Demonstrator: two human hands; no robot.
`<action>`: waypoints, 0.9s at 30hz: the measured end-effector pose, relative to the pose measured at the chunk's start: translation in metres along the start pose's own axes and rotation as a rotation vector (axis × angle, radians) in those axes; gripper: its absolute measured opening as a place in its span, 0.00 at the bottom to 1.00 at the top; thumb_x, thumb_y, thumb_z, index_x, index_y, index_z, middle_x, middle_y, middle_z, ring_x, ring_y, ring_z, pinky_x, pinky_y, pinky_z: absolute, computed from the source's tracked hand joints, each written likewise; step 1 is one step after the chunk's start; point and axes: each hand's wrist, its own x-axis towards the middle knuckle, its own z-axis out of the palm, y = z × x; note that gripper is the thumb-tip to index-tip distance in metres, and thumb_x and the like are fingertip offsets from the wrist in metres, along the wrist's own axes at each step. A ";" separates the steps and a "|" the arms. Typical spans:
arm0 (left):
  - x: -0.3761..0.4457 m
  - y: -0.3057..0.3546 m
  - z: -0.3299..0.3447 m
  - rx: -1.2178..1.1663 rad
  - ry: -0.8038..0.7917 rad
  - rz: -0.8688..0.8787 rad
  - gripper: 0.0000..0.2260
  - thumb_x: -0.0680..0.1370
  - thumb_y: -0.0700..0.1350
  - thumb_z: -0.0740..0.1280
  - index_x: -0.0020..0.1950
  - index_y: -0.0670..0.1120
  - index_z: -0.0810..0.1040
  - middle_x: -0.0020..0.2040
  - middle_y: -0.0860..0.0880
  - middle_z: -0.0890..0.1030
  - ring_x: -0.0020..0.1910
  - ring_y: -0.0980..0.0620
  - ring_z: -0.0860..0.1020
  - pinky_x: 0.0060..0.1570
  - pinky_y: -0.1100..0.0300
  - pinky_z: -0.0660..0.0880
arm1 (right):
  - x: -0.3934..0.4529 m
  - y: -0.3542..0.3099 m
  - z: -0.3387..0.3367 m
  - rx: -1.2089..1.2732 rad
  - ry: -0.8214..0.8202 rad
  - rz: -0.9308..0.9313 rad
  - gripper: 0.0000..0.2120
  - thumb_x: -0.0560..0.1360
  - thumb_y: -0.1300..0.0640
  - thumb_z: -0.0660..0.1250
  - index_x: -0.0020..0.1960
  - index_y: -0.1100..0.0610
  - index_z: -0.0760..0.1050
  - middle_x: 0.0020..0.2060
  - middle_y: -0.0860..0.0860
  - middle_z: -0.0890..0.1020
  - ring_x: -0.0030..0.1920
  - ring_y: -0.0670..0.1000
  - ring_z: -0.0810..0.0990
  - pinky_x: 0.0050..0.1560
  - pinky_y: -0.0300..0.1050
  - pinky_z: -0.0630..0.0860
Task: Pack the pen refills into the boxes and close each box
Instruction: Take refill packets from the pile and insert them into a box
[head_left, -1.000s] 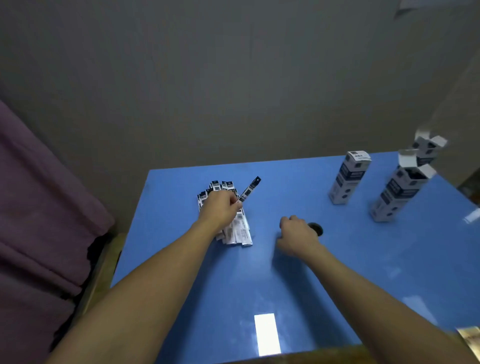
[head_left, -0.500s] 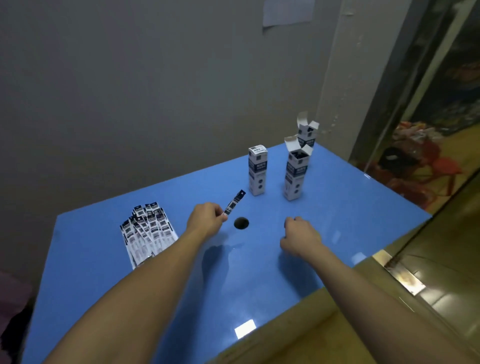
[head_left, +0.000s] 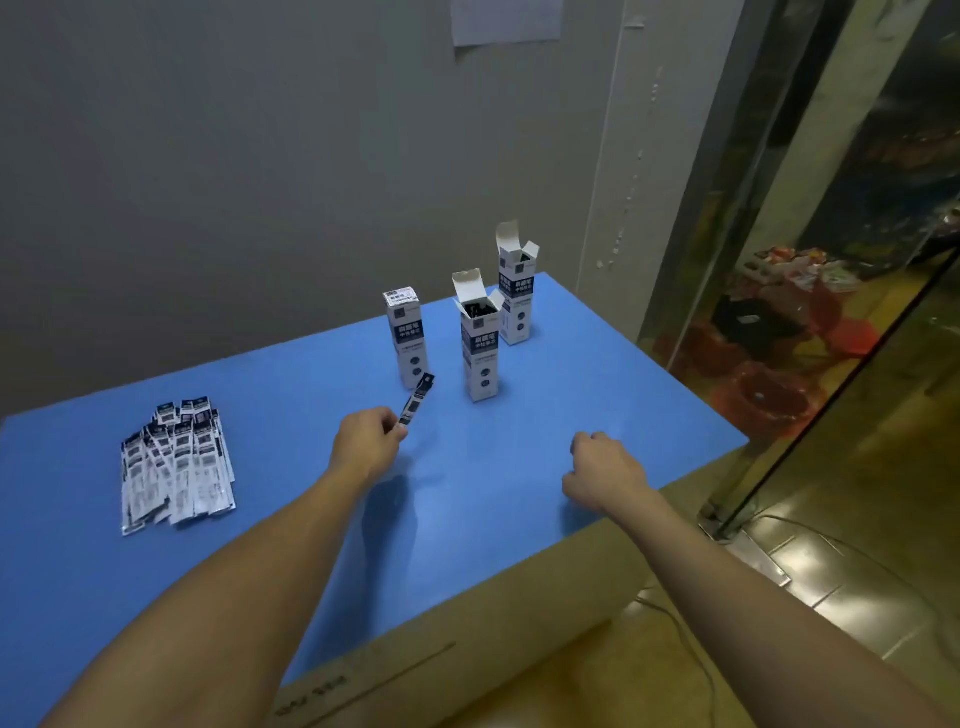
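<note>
Blue worktop (head_left: 597, 364): your left hand (head_left: 366, 447) has carried a pinched refill (head_left: 415, 400) from the pile (head_left: 174, 462) toward the open box (head_left: 480, 338); right hand (head_left: 605, 473) rests curled, empty.

The scene is dimly and evenly lit, soft shadows are cast beneath both forearms on the blue table (head_left: 291, 395), the picture is slightly softened throughout, and straight lines are bowed toward the wide-angle edges.
</note>
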 end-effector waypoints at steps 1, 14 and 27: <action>-0.002 0.004 0.003 -0.017 0.028 -0.014 0.07 0.79 0.45 0.68 0.42 0.45 0.79 0.38 0.47 0.79 0.39 0.47 0.76 0.37 0.57 0.69 | 0.004 0.008 -0.003 0.000 0.002 -0.010 0.13 0.76 0.58 0.61 0.60 0.58 0.69 0.57 0.54 0.72 0.51 0.55 0.70 0.46 0.47 0.69; 0.024 0.019 0.023 0.190 0.068 -0.026 0.06 0.81 0.45 0.66 0.47 0.44 0.80 0.43 0.45 0.80 0.42 0.45 0.77 0.39 0.56 0.71 | 0.075 0.023 -0.023 -0.037 -0.052 -0.164 0.18 0.76 0.56 0.62 0.65 0.58 0.69 0.61 0.55 0.72 0.59 0.57 0.73 0.50 0.48 0.73; 0.068 0.027 0.042 0.265 0.081 -0.030 0.07 0.80 0.47 0.66 0.45 0.47 0.79 0.43 0.49 0.78 0.43 0.48 0.76 0.39 0.57 0.70 | 0.177 -0.009 -0.048 0.030 -0.109 -0.344 0.23 0.74 0.54 0.68 0.66 0.57 0.68 0.62 0.55 0.73 0.61 0.57 0.73 0.58 0.52 0.76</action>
